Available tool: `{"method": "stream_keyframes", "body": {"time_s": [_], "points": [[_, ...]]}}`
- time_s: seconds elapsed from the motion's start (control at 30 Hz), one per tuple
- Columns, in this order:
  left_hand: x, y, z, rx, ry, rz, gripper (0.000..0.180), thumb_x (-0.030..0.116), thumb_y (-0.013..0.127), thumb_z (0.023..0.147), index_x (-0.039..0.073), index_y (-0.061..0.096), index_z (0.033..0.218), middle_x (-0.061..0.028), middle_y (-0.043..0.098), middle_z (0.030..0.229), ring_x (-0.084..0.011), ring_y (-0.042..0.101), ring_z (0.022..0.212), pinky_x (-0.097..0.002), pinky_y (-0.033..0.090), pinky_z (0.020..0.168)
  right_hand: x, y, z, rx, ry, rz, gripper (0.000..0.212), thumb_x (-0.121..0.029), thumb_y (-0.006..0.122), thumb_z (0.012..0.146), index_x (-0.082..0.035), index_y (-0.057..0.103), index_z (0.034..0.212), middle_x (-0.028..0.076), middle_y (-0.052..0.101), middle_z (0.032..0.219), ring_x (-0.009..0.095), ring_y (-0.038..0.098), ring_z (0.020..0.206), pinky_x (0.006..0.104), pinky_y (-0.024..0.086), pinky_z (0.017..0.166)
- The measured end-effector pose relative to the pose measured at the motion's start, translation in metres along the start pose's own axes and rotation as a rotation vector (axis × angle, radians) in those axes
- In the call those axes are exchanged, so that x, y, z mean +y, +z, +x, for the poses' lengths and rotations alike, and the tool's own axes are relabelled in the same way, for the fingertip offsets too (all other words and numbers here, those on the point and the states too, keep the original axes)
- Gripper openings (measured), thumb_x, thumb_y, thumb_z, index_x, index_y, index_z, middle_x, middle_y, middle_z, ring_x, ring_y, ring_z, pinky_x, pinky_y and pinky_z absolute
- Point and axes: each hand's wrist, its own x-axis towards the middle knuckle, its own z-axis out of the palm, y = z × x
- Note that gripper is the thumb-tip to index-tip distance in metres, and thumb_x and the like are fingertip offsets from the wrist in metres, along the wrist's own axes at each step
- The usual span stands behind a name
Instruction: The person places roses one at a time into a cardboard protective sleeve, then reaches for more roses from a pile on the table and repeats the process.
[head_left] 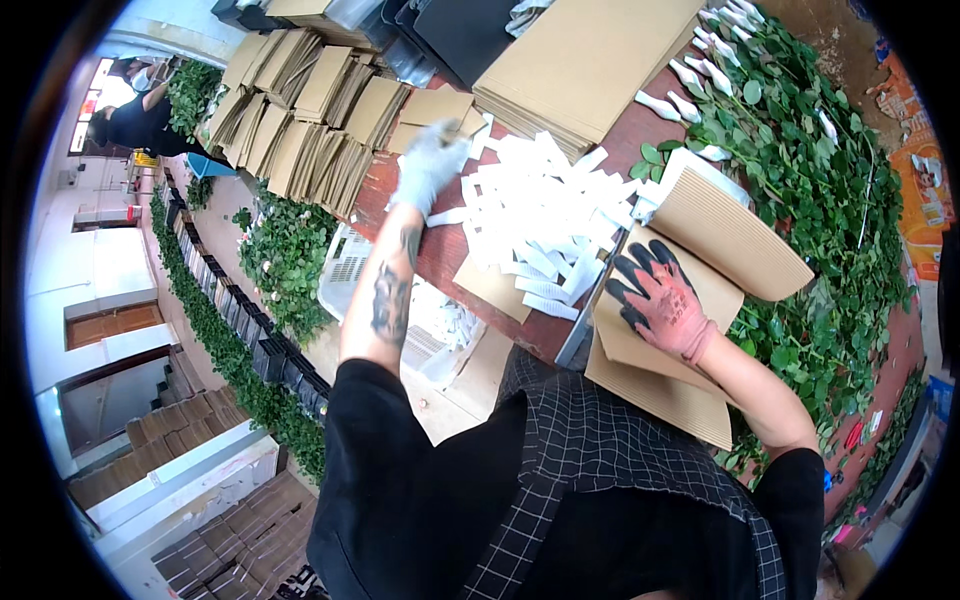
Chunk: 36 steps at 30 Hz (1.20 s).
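My right hand (672,309), in a red glove with black fingertips, lies flat with its fingers spread on a bent corrugated cardboard sheet (650,350). A raised cardboard flap (735,230) stands just beyond it. My left hand (432,168), in a pale grey glove, reaches over the far left of the table beside small cardboard pieces (437,105). Its fingers are blurred, so whether it grips anything is unclear. Between my hands spreads a loose heap of white paper-like strips (530,195). Part of the cardboard under my right hand is hidden by the glove and forearm.
Folded cardboard stacks (290,150) line the far left, and a large flat stack (580,70) lies at the back. Leafy stems with white-wrapped heads (700,75) cover the right side. A white crate (350,270) stands below the red table (450,250). Another person (135,115) is far left.
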Motion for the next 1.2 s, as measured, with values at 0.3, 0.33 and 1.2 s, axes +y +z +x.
{"method": "stream_keyframes", "body": {"time_s": [0.3, 0.33, 1.2], "points": [[-0.070, 0.006, 0.110, 0.098, 0.385, 1.038, 0.035, 0.015, 0.050, 0.083, 0.017, 0.056, 0.118, -0.0054, 0.057, 0.117, -0.0219, 0.053, 0.112, -0.0405, 0.044, 0.089, 0.011, 0.011, -0.002, -0.011, -0.028, 0.021, 0.048, -0.046, 0.051, 0.083, -0.020, 0.056, 0.124, 0.011, 0.039, 0.139, 0.036, 0.027, 0.132, 0.0516, 0.017, 0.110], [-0.082, 0.002, 0.111, 0.096, 0.377, 1.031, 0.035, 0.014, 0.049, 0.084, 0.015, 0.056, 0.118, -0.0056, 0.059, 0.116, -0.0208, 0.054, 0.111, -0.0395, 0.044, 0.089, 0.010, 0.005, -0.001, 0.008, -0.054, 0.054, 0.049, -0.047, 0.050, 0.083, -0.021, 0.056, 0.124, 0.011, 0.039, 0.140, 0.036, 0.026, 0.133, 0.0514, 0.015, 0.112], [0.123, 0.103, -0.144, -1.241, 0.220, -0.148, 0.046, 0.037, 0.047, 0.097, 0.000, 0.058, 0.121, -0.0120, 0.066, 0.101, -0.0176, 0.060, 0.094, -0.0286, 0.047, 0.088, 0.039, 0.005, -0.049, 0.460, -0.192, 2.276, 0.055, -0.041, 0.049, 0.094, 0.003, 0.051, 0.127, 0.015, 0.054, 0.128, 0.022, 0.053, 0.115, 0.0342, 0.041, 0.100]]}}
